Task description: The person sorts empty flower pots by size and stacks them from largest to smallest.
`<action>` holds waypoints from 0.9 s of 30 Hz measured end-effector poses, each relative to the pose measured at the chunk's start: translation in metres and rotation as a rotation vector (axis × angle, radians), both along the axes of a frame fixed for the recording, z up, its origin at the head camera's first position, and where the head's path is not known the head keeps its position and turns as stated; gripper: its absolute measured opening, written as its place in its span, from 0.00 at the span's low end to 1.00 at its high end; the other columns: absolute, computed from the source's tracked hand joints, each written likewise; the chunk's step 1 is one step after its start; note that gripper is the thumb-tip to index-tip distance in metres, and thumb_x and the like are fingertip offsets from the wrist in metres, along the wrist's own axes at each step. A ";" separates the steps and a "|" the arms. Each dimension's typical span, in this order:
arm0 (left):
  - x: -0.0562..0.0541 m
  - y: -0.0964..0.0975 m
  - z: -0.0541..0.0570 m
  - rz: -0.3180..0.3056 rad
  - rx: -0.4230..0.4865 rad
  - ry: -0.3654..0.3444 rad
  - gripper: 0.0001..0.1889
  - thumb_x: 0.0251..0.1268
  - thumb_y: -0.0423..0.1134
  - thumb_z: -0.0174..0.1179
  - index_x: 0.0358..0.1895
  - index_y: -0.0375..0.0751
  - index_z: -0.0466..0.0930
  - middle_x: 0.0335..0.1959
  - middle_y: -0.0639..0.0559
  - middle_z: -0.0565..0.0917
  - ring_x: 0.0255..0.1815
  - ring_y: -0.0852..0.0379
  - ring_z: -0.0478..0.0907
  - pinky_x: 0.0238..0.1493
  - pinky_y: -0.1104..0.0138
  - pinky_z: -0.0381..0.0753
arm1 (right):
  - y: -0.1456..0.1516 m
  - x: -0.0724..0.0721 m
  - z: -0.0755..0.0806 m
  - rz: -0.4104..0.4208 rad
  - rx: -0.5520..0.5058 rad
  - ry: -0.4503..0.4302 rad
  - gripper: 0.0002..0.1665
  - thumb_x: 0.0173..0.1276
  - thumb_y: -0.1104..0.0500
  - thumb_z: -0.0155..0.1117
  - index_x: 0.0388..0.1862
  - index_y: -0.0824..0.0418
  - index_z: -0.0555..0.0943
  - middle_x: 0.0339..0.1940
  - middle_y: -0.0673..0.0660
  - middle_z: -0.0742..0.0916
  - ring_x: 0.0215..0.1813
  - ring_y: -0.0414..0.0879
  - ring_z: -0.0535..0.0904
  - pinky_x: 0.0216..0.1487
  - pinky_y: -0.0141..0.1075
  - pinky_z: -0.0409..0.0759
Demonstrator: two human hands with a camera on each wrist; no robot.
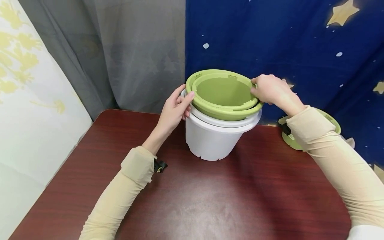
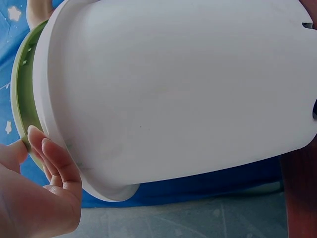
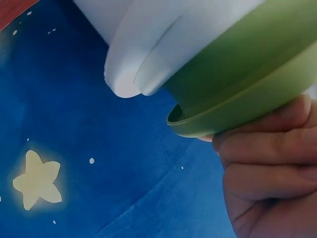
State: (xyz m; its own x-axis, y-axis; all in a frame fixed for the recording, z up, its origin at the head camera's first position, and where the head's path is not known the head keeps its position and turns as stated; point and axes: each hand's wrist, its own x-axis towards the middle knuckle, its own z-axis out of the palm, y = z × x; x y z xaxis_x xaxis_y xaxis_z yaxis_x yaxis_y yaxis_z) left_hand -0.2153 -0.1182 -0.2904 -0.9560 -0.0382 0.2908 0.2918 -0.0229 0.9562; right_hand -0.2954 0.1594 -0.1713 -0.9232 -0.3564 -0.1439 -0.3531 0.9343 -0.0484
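Note:
A white plant pot (image 1: 211,141) stands upright on the table, and a second white rim (image 1: 217,122) shows inside its top. Nested in them is a green plant pot (image 1: 222,115), sitting raised and tilted, with a smaller green pot (image 1: 223,89) inside it. My left hand (image 1: 172,111) pinches the green rim at the left, thumb on top; in the left wrist view its fingers (image 2: 60,161) are beside the white rim. At the opposite side my right hand (image 1: 274,89) grips the green rims. The right wrist view shows its curled fingers (image 3: 267,148) under the green rim (image 3: 237,111).
Behind my right forearm, a green item (image 1: 325,121) with a round rim is partly hidden near the table's back edge. A dark red wooden table (image 1: 192,200) lies beneath. Grey curtain (image 1: 144,50) and blue starry cloth (image 1: 270,40) hang behind.

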 end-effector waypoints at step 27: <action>0.003 -0.001 -0.002 0.009 -0.011 0.004 0.35 0.74 0.49 0.61 0.78 0.43 0.60 0.24 0.49 0.77 0.19 0.59 0.74 0.22 0.68 0.75 | 0.014 0.011 -0.021 0.072 -0.219 0.254 0.23 0.76 0.54 0.48 0.57 0.65 0.82 0.29 0.60 0.82 0.34 0.57 0.76 0.33 0.48 0.73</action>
